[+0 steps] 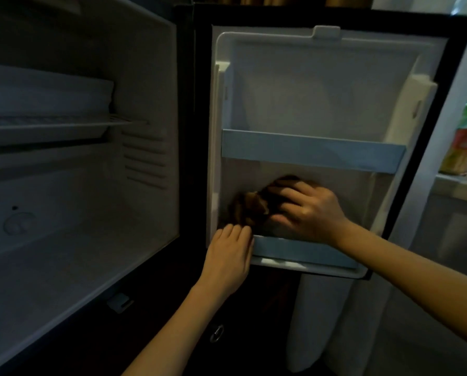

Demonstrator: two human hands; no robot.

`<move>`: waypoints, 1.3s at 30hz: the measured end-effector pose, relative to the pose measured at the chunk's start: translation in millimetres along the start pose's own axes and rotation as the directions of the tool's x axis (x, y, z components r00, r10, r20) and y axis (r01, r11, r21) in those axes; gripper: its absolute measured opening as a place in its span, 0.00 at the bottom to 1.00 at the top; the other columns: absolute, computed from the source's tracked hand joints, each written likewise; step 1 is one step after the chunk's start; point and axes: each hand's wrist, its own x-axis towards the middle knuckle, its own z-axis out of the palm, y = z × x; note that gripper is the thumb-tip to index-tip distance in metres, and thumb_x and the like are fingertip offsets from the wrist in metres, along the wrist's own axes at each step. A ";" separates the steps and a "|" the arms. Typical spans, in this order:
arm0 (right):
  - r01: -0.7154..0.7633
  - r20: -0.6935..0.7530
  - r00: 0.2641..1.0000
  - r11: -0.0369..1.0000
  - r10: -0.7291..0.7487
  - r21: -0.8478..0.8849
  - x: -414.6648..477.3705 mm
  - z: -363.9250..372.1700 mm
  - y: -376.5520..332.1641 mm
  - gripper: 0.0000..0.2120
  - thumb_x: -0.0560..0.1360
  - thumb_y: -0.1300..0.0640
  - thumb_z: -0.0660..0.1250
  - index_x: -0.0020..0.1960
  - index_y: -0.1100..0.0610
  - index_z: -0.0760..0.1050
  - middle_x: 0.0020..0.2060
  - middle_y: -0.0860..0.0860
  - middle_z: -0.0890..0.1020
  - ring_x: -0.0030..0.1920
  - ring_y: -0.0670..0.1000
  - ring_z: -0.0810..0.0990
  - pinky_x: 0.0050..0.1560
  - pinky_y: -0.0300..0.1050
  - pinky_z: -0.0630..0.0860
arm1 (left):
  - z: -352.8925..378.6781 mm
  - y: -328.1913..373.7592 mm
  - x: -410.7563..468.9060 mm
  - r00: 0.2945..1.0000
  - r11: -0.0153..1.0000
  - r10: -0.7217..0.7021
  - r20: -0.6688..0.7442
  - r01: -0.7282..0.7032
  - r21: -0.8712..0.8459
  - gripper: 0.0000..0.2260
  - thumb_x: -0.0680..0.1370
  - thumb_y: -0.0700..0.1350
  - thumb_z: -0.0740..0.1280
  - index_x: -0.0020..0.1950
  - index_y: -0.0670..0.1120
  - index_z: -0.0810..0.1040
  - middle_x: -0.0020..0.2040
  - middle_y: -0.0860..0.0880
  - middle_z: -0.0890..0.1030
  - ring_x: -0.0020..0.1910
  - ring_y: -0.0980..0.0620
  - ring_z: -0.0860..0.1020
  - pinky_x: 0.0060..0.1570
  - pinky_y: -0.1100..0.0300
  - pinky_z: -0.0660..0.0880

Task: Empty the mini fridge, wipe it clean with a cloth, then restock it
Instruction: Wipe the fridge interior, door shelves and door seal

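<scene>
One cloth [254,206] under right grip [308,210] (door's lower shelf [303,251])

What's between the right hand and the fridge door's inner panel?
A bunched brown cloth, held by the right hand against the inner panel; the head view shows it.
</scene>
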 end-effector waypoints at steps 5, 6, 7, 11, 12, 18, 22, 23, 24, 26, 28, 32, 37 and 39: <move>-0.094 -0.198 0.977 0.994 0.081 -0.058 -23.5 -3.1 10.3 0.05 0.77 0.57 0.65 0.52 0.57 0.73 0.53 0.55 0.74 0.47 0.54 0.74 0.36 0.47 0.74 | 3.7 8.3 0.9 0.998 0.998 -0.057 -0.021 0.057 -0.003 0.07 0.78 0.46 0.56 0.44 0.47 0.71 0.39 0.48 0.74 0.38 0.47 0.71 0.40 0.56 0.61; -0.051 -0.215 0.976 0.997 0.038 -0.055 -19.2 1.6 8.1 0.06 0.77 0.59 0.65 0.54 0.57 0.73 0.53 0.56 0.74 0.48 0.55 0.75 0.40 0.47 0.74 | 4.5 8.9 1.2 0.998 0.998 -0.060 -0.021 0.060 0.004 0.07 0.78 0.46 0.56 0.44 0.47 0.71 0.39 0.48 0.74 0.38 0.47 0.71 0.40 0.56 0.61; -0.006 -0.217 0.976 0.998 -0.008 -0.064 -10.8 5.2 7.1 0.06 0.77 0.61 0.65 0.54 0.58 0.75 0.53 0.56 0.76 0.48 0.56 0.75 0.42 0.47 0.74 | 4.9 9.0 1.7 0.998 0.998 -0.062 -0.021 0.062 0.010 0.07 0.78 0.47 0.56 0.44 0.47 0.71 0.39 0.48 0.74 0.38 0.47 0.71 0.40 0.56 0.61; 0.040 -0.236 0.971 0.999 -0.048 -0.037 36.2 24.5 -2.2 0.09 0.79 0.63 0.64 0.43 0.59 0.81 0.49 0.57 0.83 0.47 0.55 0.77 0.43 0.47 0.74 | 6.0 8.2 2.6 0.998 0.998 -0.054 -0.013 0.055 0.035 0.08 0.78 0.47 0.56 0.44 0.47 0.73 0.39 0.47 0.75 0.39 0.46 0.73 0.41 0.55 0.62; 0.048 -0.241 0.969 0.999 -0.049 -0.008 47.4 32.4 -8.3 0.10 0.78 0.63 0.64 0.43 0.59 0.82 0.49 0.57 0.83 0.47 0.55 0.77 0.44 0.48 0.75 | 5.7 7.8 2.8 0.999 0.998 -0.051 -0.008 0.052 0.041 0.09 0.78 0.47 0.56 0.44 0.46 0.74 0.40 0.47 0.76 0.40 0.45 0.74 0.42 0.55 0.62; 0.130 -0.131 0.985 0.983 -0.113 0.132 54.6 54.4 -21.7 0.15 0.80 0.58 0.59 0.54 0.63 0.82 0.59 0.61 0.80 0.63 0.61 0.75 0.67 0.53 0.67 | 3.9 6.0 2.3 0.999 1.000 -0.022 -0.026 0.023 0.020 0.10 0.78 0.47 0.57 0.48 0.45 0.76 0.42 0.46 0.78 0.42 0.45 0.75 0.43 0.57 0.63; 0.178 0.036 0.983 0.980 -0.182 0.093 27.7 34.6 4.1 0.18 0.79 0.55 0.60 0.66 0.60 0.76 0.68 0.60 0.73 0.71 0.60 0.65 0.72 0.54 0.58 | 4.0 9.1 4.7 0.999 0.999 -0.046 -0.024 0.046 0.021 0.09 0.78 0.47 0.56 0.41 0.47 0.73 0.37 0.48 0.75 0.38 0.47 0.73 0.41 0.56 0.63; 0.144 0.018 0.989 0.988 -0.145 0.053 22.2 32.1 11.0 0.18 0.78 0.56 0.61 0.66 0.60 0.76 0.67 0.60 0.74 0.71 0.60 0.65 0.72 0.54 0.59 | 3.7 9.8 5.9 0.999 0.998 -0.052 -0.012 0.052 0.032 0.10 0.78 0.48 0.56 0.41 0.47 0.73 0.37 0.48 0.75 0.37 0.47 0.73 0.40 0.56 0.65; 0.092 -0.002 0.996 0.996 -0.092 0.014 16.1 29.9 17.1 0.18 0.77 0.57 0.62 0.65 0.60 0.76 0.67 0.60 0.74 0.70 0.60 0.66 0.72 0.53 0.58 | 2.2 10.9 7.7 0.998 0.998 -0.062 0.007 0.062 0.034 0.10 0.78 0.48 0.56 0.41 0.47 0.73 0.36 0.49 0.75 0.37 0.47 0.74 0.39 0.56 0.67; -0.045 -0.029 0.999 0.998 0.044 -0.043 -1.2 24.4 25.2 0.19 0.76 0.58 0.62 0.66 0.60 0.75 0.67 0.60 0.74 0.69 0.60 0.67 0.70 0.53 0.62 | -0.2 14.5 11.5 0.995 0.996 -0.088 0.036 0.088 0.007 0.10 0.78 0.48 0.55 0.41 0.47 0.72 0.36 0.49 0.75 0.36 0.48 0.74 0.37 0.56 0.70; -0.241 -0.025 0.971 0.969 0.240 -0.051 -24.9 18.6 27.2 0.22 0.73 0.60 0.61 0.66 0.60 0.75 0.66 0.60 0.75 0.68 0.60 0.67 0.59 0.52 0.74 | -1.1 17.8 14.3 0.990 0.992 -0.123 0.062 0.124 -0.017 0.11 0.78 0.48 0.55 0.40 0.47 0.72 0.35 0.50 0.75 0.35 0.48 0.75 0.36 0.56 0.72; -0.709 0.021 0.705 0.705 0.709 0.015 -60.8 15.0 18.2 0.23 0.73 0.62 0.55 0.65 0.65 0.75 0.68 0.65 0.71 0.67 0.65 0.69 0.47 0.59 0.79 | 2.2 22.5 18.5 0.981 0.986 -0.155 0.115 0.160 -0.039 0.06 0.75 0.43 0.69 0.40 0.46 0.73 0.34 0.49 0.76 0.34 0.48 0.76 0.36 0.55 0.72; -0.933 0.030 0.213 0.194 0.977 0.304 -12.8 32.2 1.2 0.23 0.78 0.67 0.52 0.72 0.65 0.66 0.75 0.62 0.60 0.74 0.63 0.60 0.71 0.51 0.60 | 10.1 27.0 23.5 0.977 0.985 -0.168 0.133 0.172 -0.020 0.09 0.70 0.40 0.75 0.40 0.45 0.75 0.34 0.49 0.77 0.34 0.47 0.77 0.35 0.55 0.72; -0.895 0.093 0.030 -0.015 0.995 0.446 14.1 41.4 -5.0 0.23 0.80 0.68 0.52 0.74 0.64 0.63 0.76 0.60 0.59 0.75 0.59 0.58 0.75 0.45 0.52 | 13.8 29.5 25.4 0.972 0.983 -0.182 0.149 0.182 0.016 0.11 0.65 0.39 0.77 0.41 0.45 0.77 0.34 0.48 0.78 0.33 0.47 0.77 0.34 0.56 0.73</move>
